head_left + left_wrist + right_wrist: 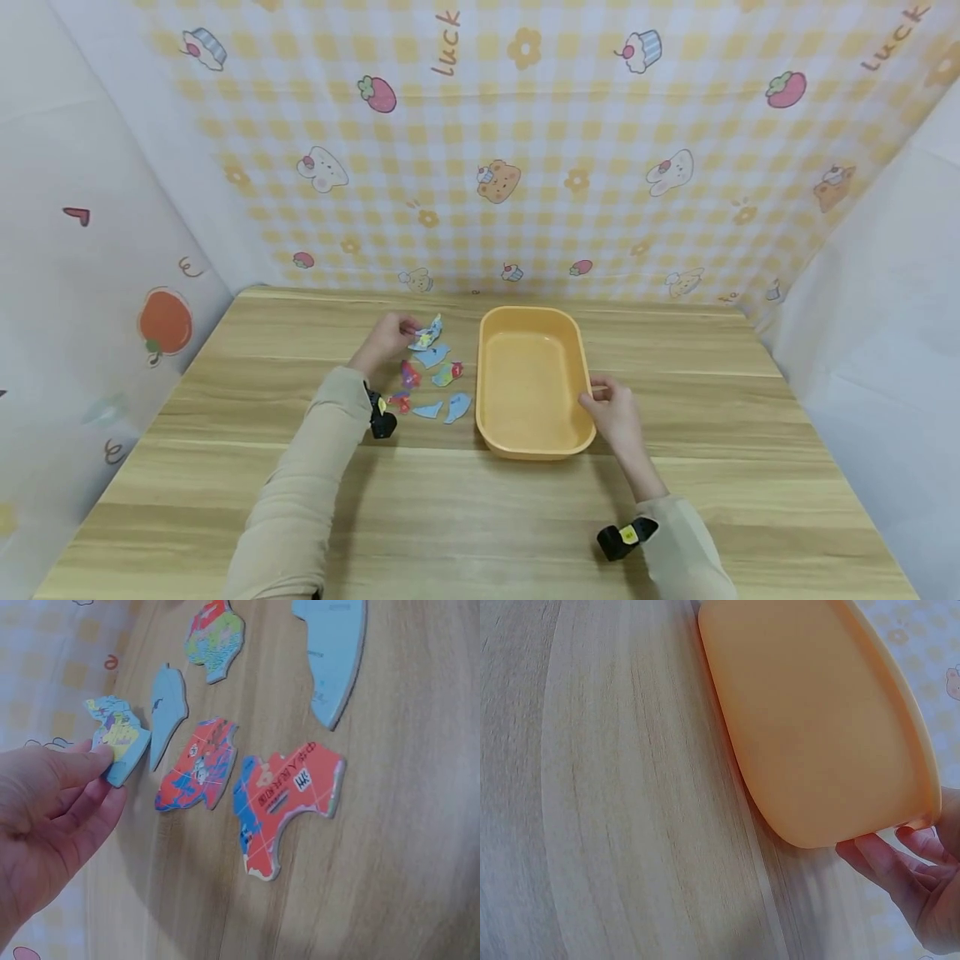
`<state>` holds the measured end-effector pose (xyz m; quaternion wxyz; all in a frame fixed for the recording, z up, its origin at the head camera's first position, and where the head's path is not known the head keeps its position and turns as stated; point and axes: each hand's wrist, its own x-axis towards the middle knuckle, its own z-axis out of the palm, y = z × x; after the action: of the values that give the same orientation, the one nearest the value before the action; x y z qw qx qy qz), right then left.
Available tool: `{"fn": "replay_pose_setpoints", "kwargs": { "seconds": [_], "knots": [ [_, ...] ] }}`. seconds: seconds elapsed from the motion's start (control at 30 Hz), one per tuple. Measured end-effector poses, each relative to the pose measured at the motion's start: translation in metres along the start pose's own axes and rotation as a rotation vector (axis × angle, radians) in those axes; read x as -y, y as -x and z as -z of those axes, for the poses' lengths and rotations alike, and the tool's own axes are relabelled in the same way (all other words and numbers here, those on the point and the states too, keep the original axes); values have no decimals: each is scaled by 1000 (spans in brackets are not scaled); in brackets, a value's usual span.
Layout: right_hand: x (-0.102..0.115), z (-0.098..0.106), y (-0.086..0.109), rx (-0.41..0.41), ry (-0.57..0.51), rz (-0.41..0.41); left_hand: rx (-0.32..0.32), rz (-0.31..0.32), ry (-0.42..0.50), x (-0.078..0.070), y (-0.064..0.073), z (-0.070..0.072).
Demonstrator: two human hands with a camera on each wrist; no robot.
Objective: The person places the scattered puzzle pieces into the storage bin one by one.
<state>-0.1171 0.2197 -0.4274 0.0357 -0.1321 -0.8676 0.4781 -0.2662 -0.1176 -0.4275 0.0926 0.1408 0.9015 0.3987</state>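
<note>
Between thumb and fingers, my left hand (386, 337) pinches a map puzzle piece (124, 742), light blue with yellow printing, at the upper end of a group of pieces. Below it lies a light blue piece (432, 357). Around these are a red and purple piece (409, 375), a green and red piece (447, 374), a red piece (289, 795) with Chinese characters, and two more blue pieces. On the other side, my right hand (617, 412) holds the right side wall of a yellow-orange plastic basin (532, 392), thumb at the rim.
The basin stands on the wooden table (487, 517), just right of the loose pieces. A checked cloth (555, 233) with cartoon prints hangs along the table's back edge. White cloth walls (885, 275) flank both sides.
</note>
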Motion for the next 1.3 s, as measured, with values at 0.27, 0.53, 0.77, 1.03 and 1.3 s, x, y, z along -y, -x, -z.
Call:
{"fn": "replay_pose_setpoints", "kwargs": {
  "seconds": [0.27, 0.53, 0.77, 1.03, 1.3],
  "knots": [
    [0, 0, 0, -2, 6, 5, 26, 33, 23, 1, 0, 6],
    [0, 0, 0, 4, 7, -1, 27, 42, 3, -4, 3, 13],
    [0, 0, 0, -9, 5, 1, 34, 69, -2, -10, 3, 17],
    [0, -2, 0, -20, 19, 16, 44, 88, 14, -17, -1, 18],
    [-1, -1, -2, -12, 21, 8, 56, 81, 22, -30, -2, 20]
  ]
}}
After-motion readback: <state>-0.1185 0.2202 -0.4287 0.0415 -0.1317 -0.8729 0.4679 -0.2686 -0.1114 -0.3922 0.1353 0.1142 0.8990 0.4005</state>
